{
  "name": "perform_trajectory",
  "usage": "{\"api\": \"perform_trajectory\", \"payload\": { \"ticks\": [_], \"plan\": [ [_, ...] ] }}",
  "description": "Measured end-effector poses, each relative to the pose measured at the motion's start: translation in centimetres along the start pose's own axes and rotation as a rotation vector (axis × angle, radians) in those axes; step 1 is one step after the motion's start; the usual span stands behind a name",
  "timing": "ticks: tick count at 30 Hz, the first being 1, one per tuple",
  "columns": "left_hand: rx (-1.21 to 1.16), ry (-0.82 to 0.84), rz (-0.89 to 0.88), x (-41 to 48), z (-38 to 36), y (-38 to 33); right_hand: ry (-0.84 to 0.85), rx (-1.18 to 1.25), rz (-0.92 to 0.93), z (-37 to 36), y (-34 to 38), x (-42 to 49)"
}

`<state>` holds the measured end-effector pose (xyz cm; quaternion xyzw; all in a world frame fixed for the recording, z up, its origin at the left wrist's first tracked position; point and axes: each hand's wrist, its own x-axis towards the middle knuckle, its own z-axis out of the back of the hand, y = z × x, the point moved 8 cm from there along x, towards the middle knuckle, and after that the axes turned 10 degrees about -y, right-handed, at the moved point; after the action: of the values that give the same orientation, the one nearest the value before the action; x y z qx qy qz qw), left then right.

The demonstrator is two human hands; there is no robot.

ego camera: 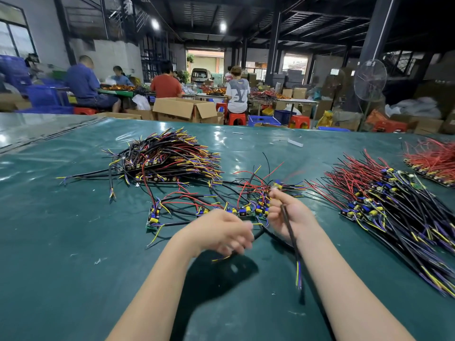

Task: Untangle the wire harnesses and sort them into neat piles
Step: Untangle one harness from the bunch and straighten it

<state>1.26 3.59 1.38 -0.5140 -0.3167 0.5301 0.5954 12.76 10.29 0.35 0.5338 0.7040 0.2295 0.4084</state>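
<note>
A loose tangle of wire harnesses (216, 200), small green circuit boards with red, black, yellow and blue leads, lies on the green table mat (73, 242) just beyond my hands. My left hand (221, 231) is blurred, its fingers curled round a black cable low over the mat. My right hand (286, 212) grips a harness; its black cable (293, 244) hangs down past my wrist. A heaped pile of harnesses (167, 156) sits at the left back. A neater pile (384, 200) lies to the right.
A further pile with red leads (433, 158) lies at the far right edge. Beyond the table, several people sit at benches among cardboard boxes (182, 109), red stools and blue crates. A standing fan (369, 80) is at the right back.
</note>
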Motion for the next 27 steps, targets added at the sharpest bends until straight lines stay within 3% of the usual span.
{"api": "perform_trajectory", "payload": {
  "ticks": [2, 4, 8, 13, 17, 21, 27],
  "plan": [
    [-0.240, -0.319, -0.014, 0.8, 3.1, 0.1, 0.066, -0.351, 0.017, -1.5, -1.5, -0.8],
    [-0.381, -0.506, -0.061, 1.0, 5.2, 0.6, 0.121, -0.666, 0.029, -2.8, -3.5, -1.6],
    [-0.192, -0.587, -0.111, 1.2, 6.2, 1.4, 0.143, -0.984, 0.063, -3.5, -5.0, -2.3],
    [-0.223, -0.627, -0.111, 1.5, 6.7, 1.8, 0.127, -0.998, 0.106, -3.6, -4.6, -2.2],
    [-0.348, -0.745, -0.120, 1.1, 7.9, 2.1, 0.143, -0.833, 0.087, -4.0, -4.6, -2.3],
    [-0.439, -0.866, -0.135, 0.6, 8.6, 2.1, 0.157, -0.758, 0.292, -5.0, -3.4, -2.4],
    [-0.818, -0.749, -0.056, 0.7, 7.1, 2.1, 0.169, -0.624, 0.472, -6.1, -1.9, -2.8]
  ]
}}
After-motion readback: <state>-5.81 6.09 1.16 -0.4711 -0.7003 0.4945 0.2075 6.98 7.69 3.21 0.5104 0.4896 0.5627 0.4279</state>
